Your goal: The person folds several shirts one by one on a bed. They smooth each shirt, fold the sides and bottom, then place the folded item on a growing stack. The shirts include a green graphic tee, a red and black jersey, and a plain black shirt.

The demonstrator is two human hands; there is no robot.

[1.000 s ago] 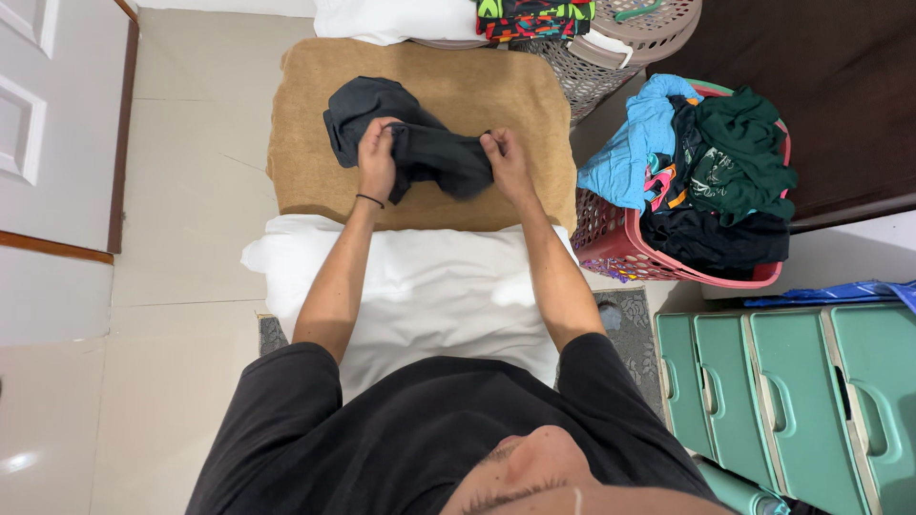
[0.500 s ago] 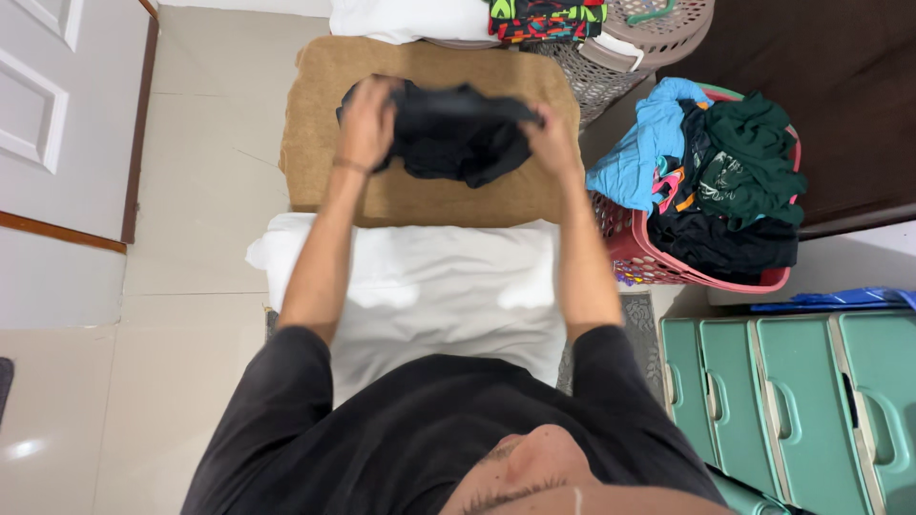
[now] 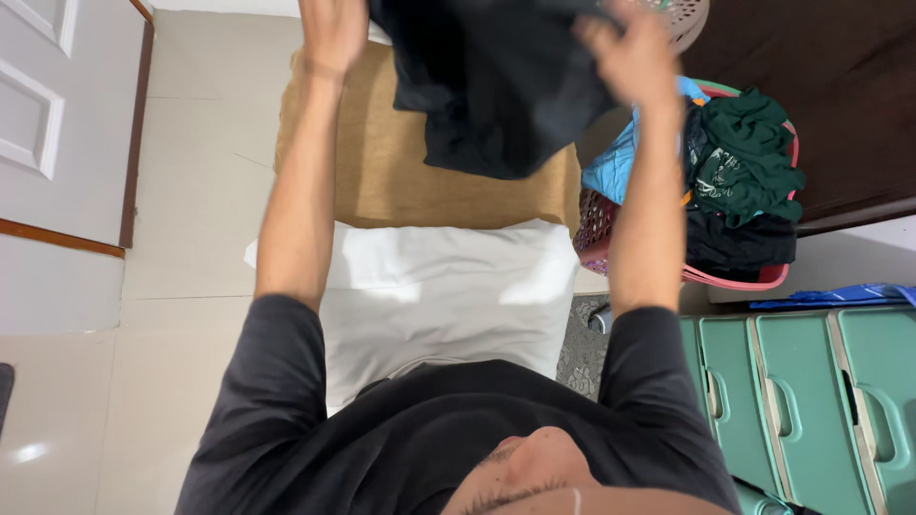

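Note:
A black garment (image 3: 496, 86) hangs spread out in the air above the tan cloth-covered surface (image 3: 382, 172). My left hand (image 3: 334, 29) grips its upper left edge near the top of the view. My right hand (image 3: 625, 48) grips its upper right edge, a little lower. Both arms are raised and stretched forward. The top of the garment runs out of the frame.
A pink laundry basket (image 3: 668, 267) at the right holds green, black and blue clothes. A white pillow (image 3: 448, 286) lies in front of the tan surface. Teal plastic drawers (image 3: 811, 381) stand at the lower right. A white door (image 3: 48, 114) is at the left.
Both hands have lifted the black garment off the tan surface and moved apart, so it has gone from bunched to hanging open in the air.

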